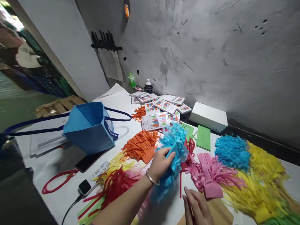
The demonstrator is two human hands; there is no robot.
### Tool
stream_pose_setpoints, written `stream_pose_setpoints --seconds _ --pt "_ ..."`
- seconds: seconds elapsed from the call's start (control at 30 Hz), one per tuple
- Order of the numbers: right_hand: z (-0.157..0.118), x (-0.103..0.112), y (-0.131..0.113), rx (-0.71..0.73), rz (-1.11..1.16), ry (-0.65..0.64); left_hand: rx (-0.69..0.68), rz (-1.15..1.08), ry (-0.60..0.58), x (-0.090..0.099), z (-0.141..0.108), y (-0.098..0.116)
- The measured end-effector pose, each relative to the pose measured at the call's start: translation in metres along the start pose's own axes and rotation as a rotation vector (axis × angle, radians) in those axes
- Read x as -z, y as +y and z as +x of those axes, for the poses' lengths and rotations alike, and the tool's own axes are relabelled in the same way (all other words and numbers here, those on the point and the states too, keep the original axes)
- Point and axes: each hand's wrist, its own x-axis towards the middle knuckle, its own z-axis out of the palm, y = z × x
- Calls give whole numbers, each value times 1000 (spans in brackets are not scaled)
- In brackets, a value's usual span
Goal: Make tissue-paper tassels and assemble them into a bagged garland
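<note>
My left hand [161, 165] is closed around a bundle of blue fringed tissue paper [174, 140], holding it above the white table. The bundle's lower strips are blurred by motion. My right hand [197, 206] sits lower down at the bottom edge, apart from the bundle, its fingers stretched out and nothing visible in them. Close to it lies a pink fringed bundle [211, 175]. An orange fringed bundle [142, 145] and a red one [120, 184] rest left of the blue paper. Dark red strips [190, 150] show just behind it.
A blue bag [91, 128] with dark handles stands at left. Printed cards [156, 120], a white box [208, 115] and a green packet [203, 137] lie toward the wall. Another blue bundle [232, 153] and yellow bundles [262, 197] are at right. A watch [84, 187] is on a cable.
</note>
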Motion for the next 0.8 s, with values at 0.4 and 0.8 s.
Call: stream_pose_setpoints --seconds 0.4,0.8 --pt "-47 14 -23 -492 316 -144 399 -542 -356 -56 -158 -23" --pt "-82 24 -31 -560 369 -267 374 -546 -320 -64 -203 -31"
